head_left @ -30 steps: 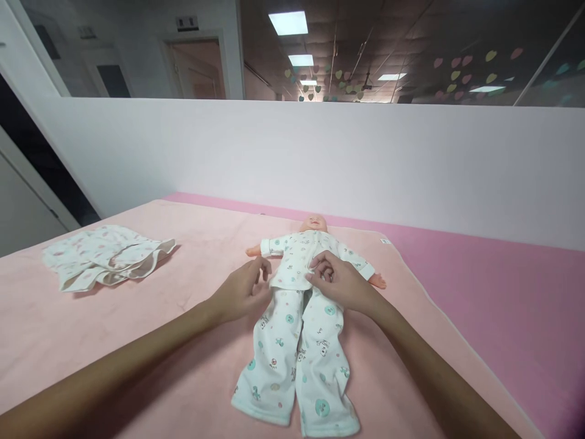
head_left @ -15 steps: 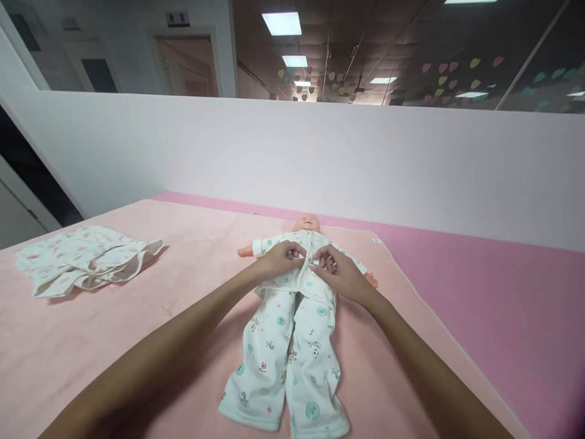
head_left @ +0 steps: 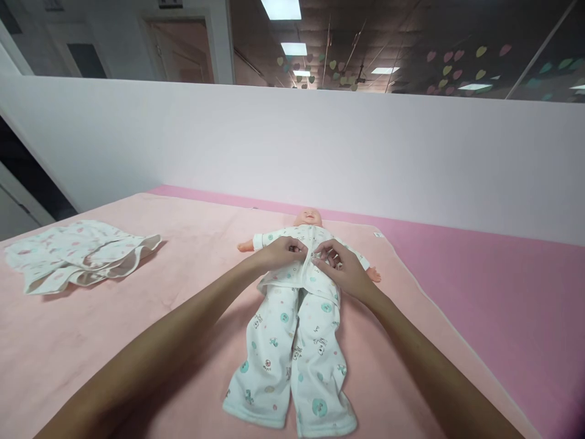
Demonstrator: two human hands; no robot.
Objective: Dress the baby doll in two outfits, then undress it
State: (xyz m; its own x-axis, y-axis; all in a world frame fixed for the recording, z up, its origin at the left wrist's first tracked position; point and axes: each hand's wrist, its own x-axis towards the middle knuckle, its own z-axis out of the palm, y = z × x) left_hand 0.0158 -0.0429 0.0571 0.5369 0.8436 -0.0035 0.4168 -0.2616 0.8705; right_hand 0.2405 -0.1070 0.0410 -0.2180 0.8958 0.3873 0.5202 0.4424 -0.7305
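Observation:
A baby doll (head_left: 309, 216) lies on its back, its head toward the wall and its arms spread. It wears a white patterned jacket (head_left: 292, 277) and matching trousers (head_left: 274, 360). At the jacket's front opening, my left hand (head_left: 289, 251) is closed, thumb and fingers pinching the cloth edge. Facing it from the other side, my right hand (head_left: 340, 263) is curled at the front edge, thumb and forefinger at the cloth. The fingertips of both hands nearly meet at the doll's chest. Any fastener between them is too small to make out.
A folded white garment with pink prints (head_left: 82, 253) lies at the left on the pink blanket (head_left: 183, 238). Beyond the blanket is a darker pink mat (head_left: 503, 292). A white low wall (head_left: 320, 152) runs behind, with glass above it.
Both hands remain at the jacket front, with small finger movements. My view has tilted slightly downward, so the whole scene sits a little differently in the picture.

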